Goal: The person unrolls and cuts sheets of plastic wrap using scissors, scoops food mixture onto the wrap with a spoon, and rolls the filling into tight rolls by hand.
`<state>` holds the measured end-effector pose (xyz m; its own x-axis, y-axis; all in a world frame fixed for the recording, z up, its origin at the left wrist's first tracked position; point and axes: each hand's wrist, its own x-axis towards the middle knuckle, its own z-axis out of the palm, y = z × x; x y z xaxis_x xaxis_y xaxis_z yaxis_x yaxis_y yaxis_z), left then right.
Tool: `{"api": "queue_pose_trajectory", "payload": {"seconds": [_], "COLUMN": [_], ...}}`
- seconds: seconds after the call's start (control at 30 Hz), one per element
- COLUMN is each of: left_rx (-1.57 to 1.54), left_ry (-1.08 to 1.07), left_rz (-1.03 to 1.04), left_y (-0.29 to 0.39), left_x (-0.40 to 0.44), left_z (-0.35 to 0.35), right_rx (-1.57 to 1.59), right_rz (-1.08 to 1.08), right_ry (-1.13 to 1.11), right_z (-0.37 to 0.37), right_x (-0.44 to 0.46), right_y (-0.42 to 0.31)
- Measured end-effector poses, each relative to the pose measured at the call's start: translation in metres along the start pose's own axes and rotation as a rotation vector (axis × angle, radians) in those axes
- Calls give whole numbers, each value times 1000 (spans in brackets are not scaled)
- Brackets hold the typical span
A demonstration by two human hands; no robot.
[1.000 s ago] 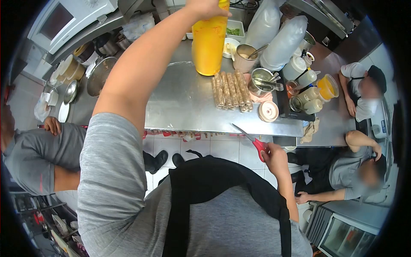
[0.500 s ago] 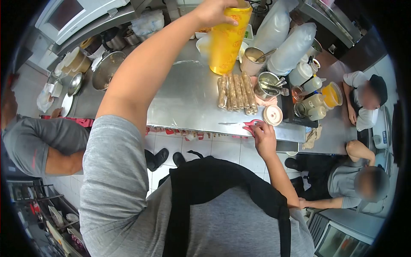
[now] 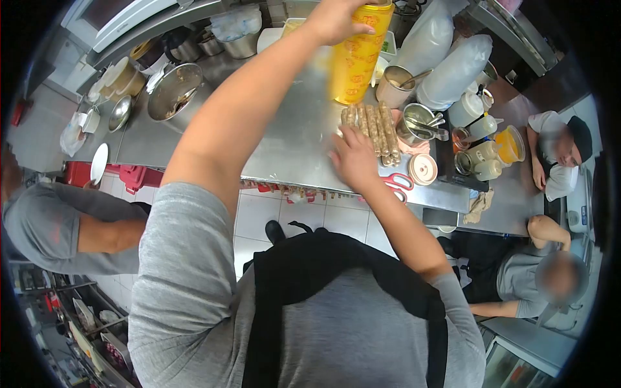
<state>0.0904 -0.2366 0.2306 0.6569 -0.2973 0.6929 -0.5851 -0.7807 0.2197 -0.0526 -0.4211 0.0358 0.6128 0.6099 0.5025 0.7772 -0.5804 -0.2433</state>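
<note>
My left hand (image 3: 337,24) grips the upper end of a tall yellow printed roll, which looks like cling film (image 3: 359,61), standing upright on the steel counter. Just in front of it, several film-wrapped, sausage-shaped rolls (image 3: 375,132) lie side by side. My right hand (image 3: 356,158) is open, its spread fingers against the left side of these wrapped rolls. Beside my right wrist lies a pair of red-handled scissors (image 3: 400,182), blades mostly hidden by the arm. A round pinkish lid or tub (image 3: 423,169) sits right of the scissors.
Metal cups (image 3: 417,132) with utensils, squeeze bottles (image 3: 484,127) and tall plastic-bagged stacks (image 3: 456,71) crowd the right side. Leftward stands a large metal bowl (image 3: 165,90). One person (image 3: 84,223) stands at left holding a white plate (image 3: 99,163); two others are at right.
My right hand has let go of the scissors and moved left and away from me to the wrapped rolls. My left hand still grips the yellow roll. The view has shifted slightly.
</note>
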Motion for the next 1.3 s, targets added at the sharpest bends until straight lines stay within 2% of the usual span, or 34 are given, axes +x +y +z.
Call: {"api": "queue_pose_trajectory", "payload": {"seconds": [0.1, 0.2, 0.3, 0.33, 0.4, 0.53, 0.6, 0.7, 0.73, 0.8, 0.87, 0.93, 1.0, 1.1, 1.2, 1.3], "left_rx": [88, 104, 137, 139, 116, 106, 191, 261, 285, 215, 151, -16, -275, -656, -923, -1045], "left_ry": [166, 149, 301, 207, 221, 224, 267, 418, 468, 562, 643, 664, 747, 744, 643, 642], "left_rz": [-20, -46, -41, -175, -255, -517, -648, -932, -1006, -1103, -1149, -1150, -1199, -1358, -1387, -1369], "left_y": [28, 23, 5, 8, 5, 10, 1, -23, -32, -54, -78, -108, -126, -136, -143, -151], "left_x": [-18, -51, -110, -136, -189, -299, -356, -438, -450, -463, -459, -452, -430, -399, -389, -390], "left_z": [-16, -41, -56, -63, -68, -93, -118, -153, -164, -180, -192, -199, -209, -219, -221, -216], "right_rx": [-329, -478, -398, -390, -382, -407, -433, -458, -368, -141, 63, 19, -259, -494, -533, -539], "right_rz": [3, -70, -41, -6, 54, 52, 51, 207, 93, -163, -365, -487, -466, -422, -354, -322], "right_ry": [-231, -277, -516, -528, -548, -499, -534, -797, -650, -445, -218, -155, -308, -499, -789, -707], "right_z": [26, 33, 19, 13, 1, 20, 18, -6, -1, 11, 22, 51, 85, 144, 162, 130], "right_x": [29, 13, 19, 26, 40, 41, 43, 79, 91, 140, 202, 260, 308, 342, 360, 372], "right_y": [10, 51, 51, 40, 18, 34, 30, -15, -22, -54, -117, -173, -219, -250, -258, -260]}}
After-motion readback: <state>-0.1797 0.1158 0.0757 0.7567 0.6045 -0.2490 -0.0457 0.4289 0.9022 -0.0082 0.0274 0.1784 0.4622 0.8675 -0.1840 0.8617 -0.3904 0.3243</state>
